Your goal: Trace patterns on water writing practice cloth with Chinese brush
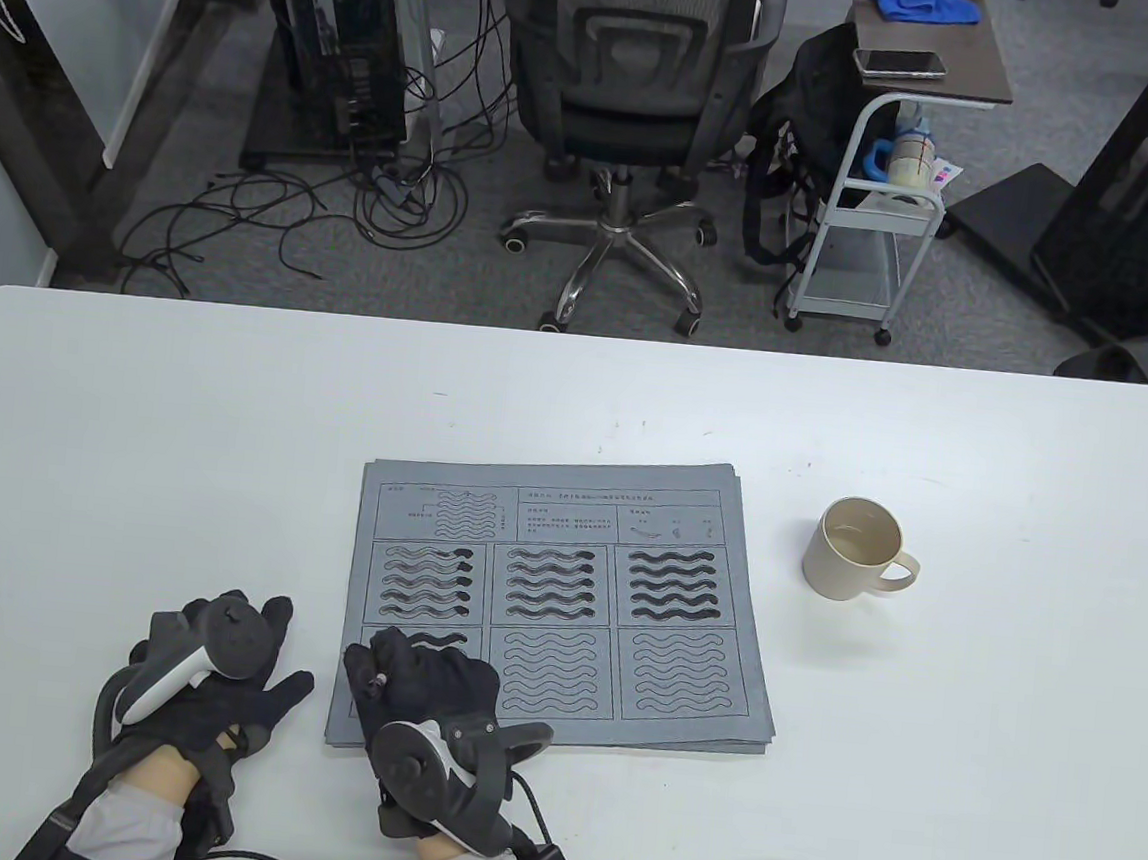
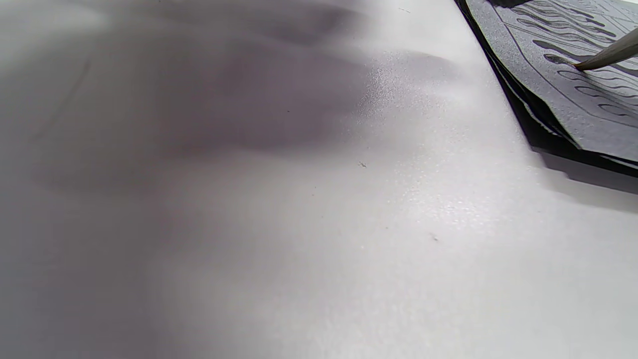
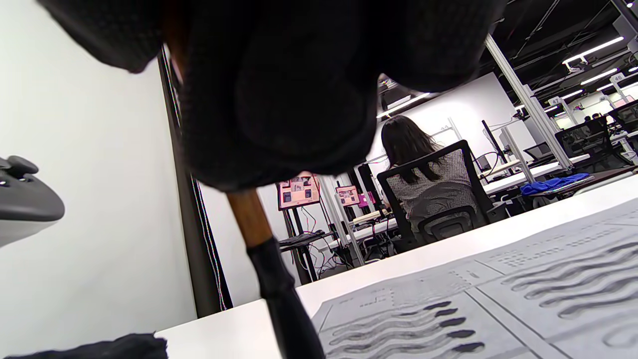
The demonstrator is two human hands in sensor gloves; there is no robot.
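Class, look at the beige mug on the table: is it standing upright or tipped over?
Upright. The mug stands on the table with its round opening facing up and its handle out to the side, right of the cloth.

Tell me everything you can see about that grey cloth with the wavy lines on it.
The water writing practice cloth is a grey rectangular sheet lying flat on the white table, apparently atop a few similar sheets. A printed header strip tops six boxes of wavy outlines. The three upper boxes are traced dark, the lower-left one is just started, and the other two are unfilled. The right hand rests over its lower-left corner, holding the brush to it. The beige mug stands apart to its right.
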